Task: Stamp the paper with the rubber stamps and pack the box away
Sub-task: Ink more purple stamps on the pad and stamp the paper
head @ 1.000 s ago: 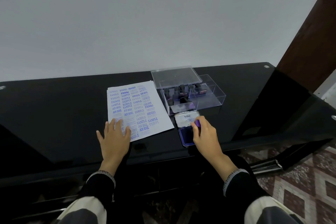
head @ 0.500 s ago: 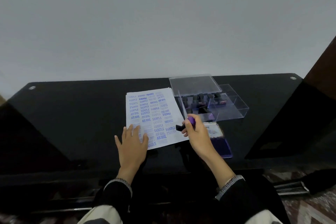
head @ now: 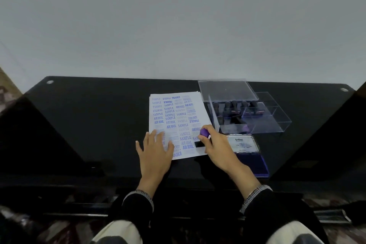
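A white paper (head: 176,117) covered in blue stamped words lies on the black glass table (head: 99,121). My left hand (head: 155,152) lies flat on the paper's near left corner, fingers spread. My right hand (head: 217,144) grips a rubber stamp (head: 205,133) with a purple handle, its dark base down on the paper's near right edge. To the right lies an open ink pad (head: 251,154) with its lid folded back. Behind it stands the clear plastic box (head: 263,123) holding several dark stamps (head: 233,109).
The box's clear lid (head: 225,89) lies flat behind the box, near the pale wall. The table's near edge runs just above my sleeves. A patterned floor shows at the lower right and left corners.
My right hand has carried the stamp from the ink pad leftward onto the paper's near right edge. My left hand has stayed flat on the paper. The camera view has shifted.
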`<state>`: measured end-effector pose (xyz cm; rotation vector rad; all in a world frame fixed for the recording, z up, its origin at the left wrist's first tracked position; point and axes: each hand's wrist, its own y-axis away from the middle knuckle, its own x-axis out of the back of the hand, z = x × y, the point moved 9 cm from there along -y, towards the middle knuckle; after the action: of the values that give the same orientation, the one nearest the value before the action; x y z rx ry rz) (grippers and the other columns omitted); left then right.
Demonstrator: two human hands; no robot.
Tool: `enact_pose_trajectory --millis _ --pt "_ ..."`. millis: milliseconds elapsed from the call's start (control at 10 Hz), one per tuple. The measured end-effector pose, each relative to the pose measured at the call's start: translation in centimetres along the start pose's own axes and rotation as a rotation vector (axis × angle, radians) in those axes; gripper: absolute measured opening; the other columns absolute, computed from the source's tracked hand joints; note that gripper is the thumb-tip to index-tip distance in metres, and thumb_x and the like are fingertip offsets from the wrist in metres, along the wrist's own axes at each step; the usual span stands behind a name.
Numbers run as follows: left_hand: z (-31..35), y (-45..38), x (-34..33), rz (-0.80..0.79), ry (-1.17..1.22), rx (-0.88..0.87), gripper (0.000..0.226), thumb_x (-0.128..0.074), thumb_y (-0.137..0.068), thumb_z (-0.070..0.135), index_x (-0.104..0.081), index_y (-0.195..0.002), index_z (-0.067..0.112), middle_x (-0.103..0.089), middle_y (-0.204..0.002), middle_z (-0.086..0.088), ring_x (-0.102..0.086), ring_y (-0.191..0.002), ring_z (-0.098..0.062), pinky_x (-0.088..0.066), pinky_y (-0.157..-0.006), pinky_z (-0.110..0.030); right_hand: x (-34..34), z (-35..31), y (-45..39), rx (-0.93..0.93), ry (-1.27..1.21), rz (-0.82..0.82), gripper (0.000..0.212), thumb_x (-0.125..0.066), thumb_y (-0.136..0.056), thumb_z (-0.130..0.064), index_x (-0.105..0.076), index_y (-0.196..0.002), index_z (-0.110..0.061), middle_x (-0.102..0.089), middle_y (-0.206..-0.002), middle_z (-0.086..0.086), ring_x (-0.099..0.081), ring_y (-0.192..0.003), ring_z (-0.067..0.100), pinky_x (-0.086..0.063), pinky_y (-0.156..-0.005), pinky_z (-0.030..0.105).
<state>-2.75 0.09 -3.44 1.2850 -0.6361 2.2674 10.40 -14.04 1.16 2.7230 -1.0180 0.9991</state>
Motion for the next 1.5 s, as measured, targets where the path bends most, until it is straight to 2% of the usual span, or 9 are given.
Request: enact_pose_trajectory --millis 100,200,400,700,900,1100,1200,1400,1500 --pt "0.0 0.0 0.0 0.003 -0.006 0.0 0.051 -0.04 -0.097 0.045 -0.043 -0.142 0.021 -0.031 -0.154 0.001 -0.017 -0.146 -0.019 -0.003 -0.118 -0.051 -0.2 0.0 -0.1 0.0 0.036 -0.007 0.004 -0.049 -0.098 -0.023 -0.045 -0.097 -0.021 -0.049 -0.073 -0.011 -0.053 -0.063 0.006 -0.045 -0.063 0.024" --pt "-0.1 0.0 0.0 0.003 -0.01 -0.002 0.051 -0.04 -0.097 0.045 -0.043 -0.142 0.021 -0.031 -0.154 0.001 -0.017 -0.146 -0.019 -0.003 -0.117 -0.051 -0.4 0.1 -0.2 -0.005 0.054 -0.013 0.005 -0.05 -0.097 -0.023 -0.046 -0.098 -0.02 -0.049 -0.072 -0.01 -0.053 -0.065 0.016 -0.043 -0.063 0.026" --pt "-0.1 -0.1 -0.1 0.005 -0.008 0.003 0.051 -0.041 -0.097 0.046 -0.044 -0.141 0.02 -0.032 -0.153 0.0 -0.017 -0.146 -0.019 -0.003 -0.118 -0.051 -0.5 0.3 0.0 0.004 0.059 -0.003 0.007 -0.051 -0.097 -0.023 -0.047 -0.097 -0.018 -0.047 -0.07 -0.009 -0.044 -0.057 0.009 -0.035 -0.056 0.02" --pt "-0.2 -0.1 -0.2 0.009 -0.023 0.0 0.051 -0.041 -0.097 0.047 -0.044 -0.141 0.021 -0.032 -0.153 0.0 -0.018 -0.146 -0.019 -0.005 -0.117 -0.051 -0.8 0.5 0.1 -0.014 0.089 0.013 0.007 -0.051 -0.097 -0.025 -0.045 -0.098 -0.021 -0.048 -0.071 -0.011 -0.045 -0.058 0.006 -0.035 -0.055 0.019" --pt "-0.2 -0.1 -0.2 0.007 -0.021 -0.003 0.051 -0.041 -0.097 0.046 -0.044 -0.141 0.02 -0.032 -0.153 0.0 -0.017 -0.146 -0.02 -0.004 -0.117 -0.051 -0.8 0.6 0.1 -0.014 0.081 0.019 0.01 -0.05 -0.097 -0.027 -0.046 -0.097 -0.019 -0.048 -0.069 -0.006 -0.044 -0.058 0.013 -0.038 -0.057 0.026" --pt "-0.2 -0.1 -0.2 0.005 -0.023 0.003 0.051 -0.041 -0.097 0.046 -0.044 -0.141 0.021 -0.031 -0.154 0.001 -0.016 -0.146 -0.019 -0.004 -0.117 -0.051 -0.9 0.5 0.2 -0.014 0.11 0.023 0.009 -0.05 -0.097 -0.028 -0.045 -0.097 -0.02 -0.048 -0.071 -0.009 -0.043 -0.057 0.009 -0.037 -0.055 0.024" --pt "-0.2 -0.1 -0.2 0.01 -0.021 0.001 0.051 -0.041 -0.097 0.046 -0.044 -0.141 0.02 -0.031 -0.154 0.0 -0.017 -0.146 -0.019 -0.003 -0.117 -0.051 -0.8 0.3 0.3 -0.005 0.131 0.04 0.008 -0.05 -0.097 -0.027 -0.045 -0.097 -0.021 -0.049 -0.07 -0.013 -0.046 -0.056 0.004 -0.036 -0.053 0.018" --pt "-0.2 -0.1 -0.1 0.006 -0.016 -0.002 0.052 -0.041 -0.097 0.046 -0.044 -0.141 0.02 -0.031 -0.154 0.0 -0.017 -0.146 -0.019 -0.003 -0.117 -0.051 -0.7 0.3 1.2 0.038 0.082 0.12 0.007 -0.053 -0.095 -0.022 -0.051 -0.102 -0.019 -0.055 -0.08 -0.008 -0.052 -0.073 0.007 -0.04 -0.064 0.015" --pt "-0.2 0.0 -0.1 0.005 -0.021 -0.002 0.052 -0.04 -0.097 0.046 -0.043 -0.142 0.021 -0.031 -0.154 0.0 -0.017 -0.146 -0.019 -0.003 -0.117 -0.051 -0.8 0.6 1.7 0.029 0.101 0.154 0.012 -0.055 -0.094 -0.023 -0.053 -0.105 -0.019 -0.05 -0.081 -0.008 -0.047 -0.073 0.006 -0.037 -0.064 0.014"
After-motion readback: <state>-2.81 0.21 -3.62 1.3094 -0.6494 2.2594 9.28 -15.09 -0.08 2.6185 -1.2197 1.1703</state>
